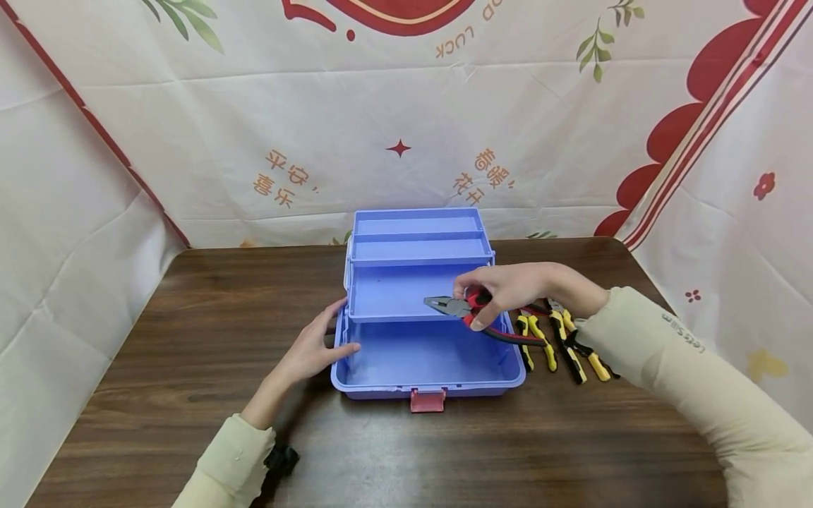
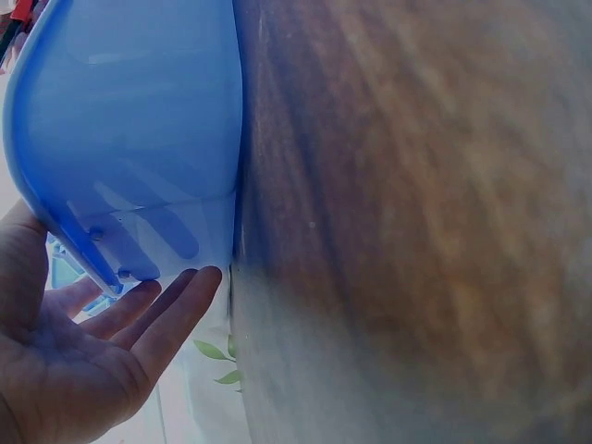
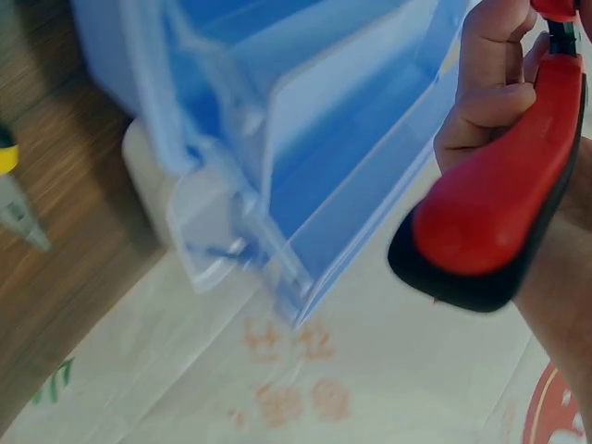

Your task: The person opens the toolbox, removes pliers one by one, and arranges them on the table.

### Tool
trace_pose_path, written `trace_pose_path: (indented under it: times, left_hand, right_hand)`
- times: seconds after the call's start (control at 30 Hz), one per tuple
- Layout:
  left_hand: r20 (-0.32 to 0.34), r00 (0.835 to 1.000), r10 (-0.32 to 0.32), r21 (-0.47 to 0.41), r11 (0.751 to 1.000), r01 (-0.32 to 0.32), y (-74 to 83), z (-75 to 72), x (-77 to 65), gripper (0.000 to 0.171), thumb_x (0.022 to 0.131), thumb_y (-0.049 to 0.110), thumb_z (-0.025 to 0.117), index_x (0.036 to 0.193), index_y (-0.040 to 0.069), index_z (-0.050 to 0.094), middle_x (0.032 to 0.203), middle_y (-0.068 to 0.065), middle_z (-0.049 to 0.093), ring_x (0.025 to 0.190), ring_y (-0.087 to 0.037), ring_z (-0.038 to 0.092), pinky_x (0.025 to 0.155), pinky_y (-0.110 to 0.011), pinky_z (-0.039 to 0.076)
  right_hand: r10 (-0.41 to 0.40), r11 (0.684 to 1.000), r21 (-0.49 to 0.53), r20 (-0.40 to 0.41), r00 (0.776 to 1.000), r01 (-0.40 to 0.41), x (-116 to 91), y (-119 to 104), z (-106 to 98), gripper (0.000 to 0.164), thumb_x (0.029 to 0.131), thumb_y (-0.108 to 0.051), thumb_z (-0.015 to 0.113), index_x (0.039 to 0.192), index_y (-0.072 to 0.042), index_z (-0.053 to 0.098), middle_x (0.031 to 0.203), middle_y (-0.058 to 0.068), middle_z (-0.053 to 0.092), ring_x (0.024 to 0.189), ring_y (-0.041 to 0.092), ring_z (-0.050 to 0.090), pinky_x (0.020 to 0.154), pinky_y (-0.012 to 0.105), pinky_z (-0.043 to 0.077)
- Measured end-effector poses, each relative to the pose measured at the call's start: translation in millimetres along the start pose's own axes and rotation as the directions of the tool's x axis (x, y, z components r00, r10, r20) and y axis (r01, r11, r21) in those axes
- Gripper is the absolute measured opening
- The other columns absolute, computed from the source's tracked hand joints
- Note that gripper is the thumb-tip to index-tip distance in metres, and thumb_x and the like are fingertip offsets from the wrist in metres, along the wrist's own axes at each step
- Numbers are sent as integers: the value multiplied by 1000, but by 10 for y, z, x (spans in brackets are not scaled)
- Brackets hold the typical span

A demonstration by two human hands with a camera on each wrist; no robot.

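My right hand (image 1: 508,289) holds a pair of combination pliers (image 1: 449,306) above the right part of a blue toolbox (image 1: 428,389). The pliers' grey nose points left, and one red-and-black handle (image 3: 499,194) fills much of the right wrist view. Unfolded at the back of the box are its trays (image 1: 406,293); the lower compartment (image 1: 419,353) lies below the pliers. On the box's left side rests my left hand (image 1: 315,346), thumb over the rim. In the left wrist view, its nearly straight fingers (image 2: 180,319) touch the outer wall.
Several yellow-and-black pliers (image 1: 565,346) lie on the brown wooden table (image 1: 222,353) right of the box, partly under my right arm. A pink latch (image 1: 428,401) hangs at the box's front. A printed white cloth (image 1: 394,106) stands behind the table.
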State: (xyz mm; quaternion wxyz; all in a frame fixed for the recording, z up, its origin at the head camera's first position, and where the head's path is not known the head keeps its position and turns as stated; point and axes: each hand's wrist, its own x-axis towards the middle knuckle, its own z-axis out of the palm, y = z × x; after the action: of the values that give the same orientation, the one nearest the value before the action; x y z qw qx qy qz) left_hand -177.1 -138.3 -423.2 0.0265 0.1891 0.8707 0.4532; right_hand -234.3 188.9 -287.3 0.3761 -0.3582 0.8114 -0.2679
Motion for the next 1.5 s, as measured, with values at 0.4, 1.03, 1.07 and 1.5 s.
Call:
trace_pose_path:
  times: [0.4,1.03,1.07,1.5]
  left_hand:
    - [-11,1000,29,7,1000,-29,-41,-17,-13,81,75,31,71,138,10,25,127,-14,41,106,-26,49,82,-42,41]
    - [-10,1000,11,-1,1000,-11,76,-22,-45,78,77,21,70,138,3,24,126,-20,41,106,-31,48,82,-44,42]
    - [-11,1000,8,-2,1000,-8,13,-9,-34,80,76,23,71,138,6,24,127,-19,41,107,-29,48,82,-44,42]
    - [-8,1000,-8,-7,1000,8,-40,2,-29,81,76,32,70,139,11,24,128,-14,41,107,-25,48,82,-41,43]
  right_hand:
    - [52,999,26,-214,975,-48,-524,464,-175,33,76,-19,69,93,-4,46,72,4,41,64,15,39,58,28,34]
    - [267,964,131,-528,806,-233,-1499,1351,-276,31,84,-19,60,106,-3,44,96,12,48,86,17,44,69,32,38]
    - [281,959,133,-530,800,-249,-1544,1406,-274,33,85,-19,59,108,-2,43,97,13,47,87,19,43,69,32,38]
    - [408,910,181,-549,729,-373,-2014,2057,-168,38,86,-22,57,109,-1,36,104,17,40,81,7,43,65,30,41]
